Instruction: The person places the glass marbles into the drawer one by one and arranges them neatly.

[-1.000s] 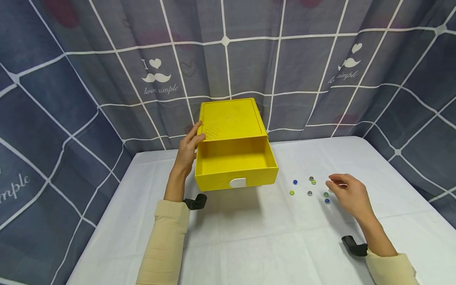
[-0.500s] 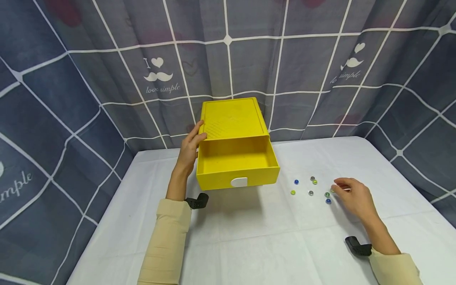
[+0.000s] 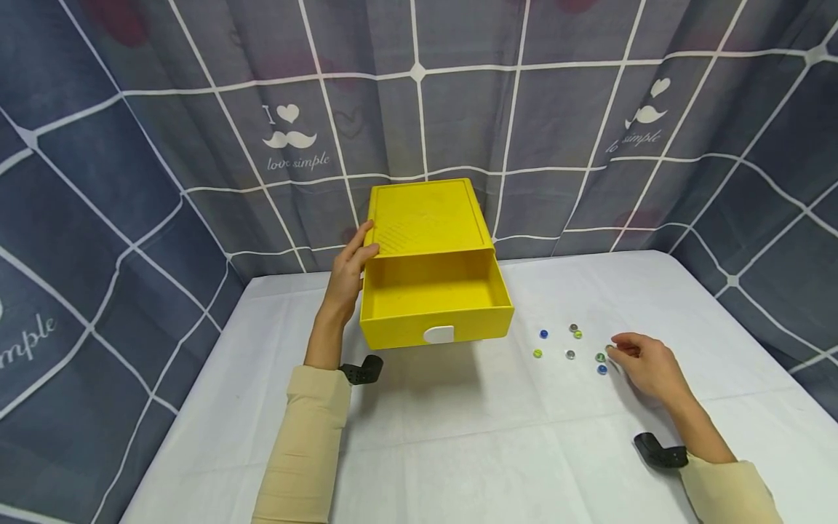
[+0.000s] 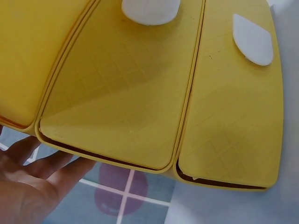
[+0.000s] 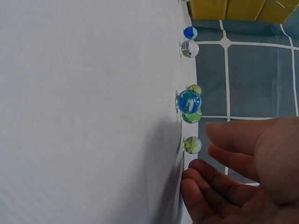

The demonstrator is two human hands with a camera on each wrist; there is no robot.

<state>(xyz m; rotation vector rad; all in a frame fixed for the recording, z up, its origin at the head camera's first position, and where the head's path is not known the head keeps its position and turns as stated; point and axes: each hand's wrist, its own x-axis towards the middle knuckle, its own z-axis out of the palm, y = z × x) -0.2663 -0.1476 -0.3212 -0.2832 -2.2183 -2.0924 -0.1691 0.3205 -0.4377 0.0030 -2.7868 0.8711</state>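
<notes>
A yellow drawer cabinet stands at the back of the table, its top drawer pulled out with nothing visible inside. My left hand rests against the cabinet's left side, fingers extended along it. Over at the right, my right hand is low over the table beside a yellow-green glass marble. In the right wrist view, thumb and fingers are apart and the marble sits just beyond them. Around it lie a green marble and a blue marble. Part of the nearest marble is hidden in the head view.
More marbles are scattered between cabinet and right hand, including a blue one, a yellow-green one and a clear one. Two closed drawers with white handles sit below the open one. A grey checked curtain surrounds the white-covered table.
My right hand has lowered slightly toward the nearest marble, and its thumb and fingers have drawn closer together. The left hand stays on the cabinet. The head view has shifted a little.
</notes>
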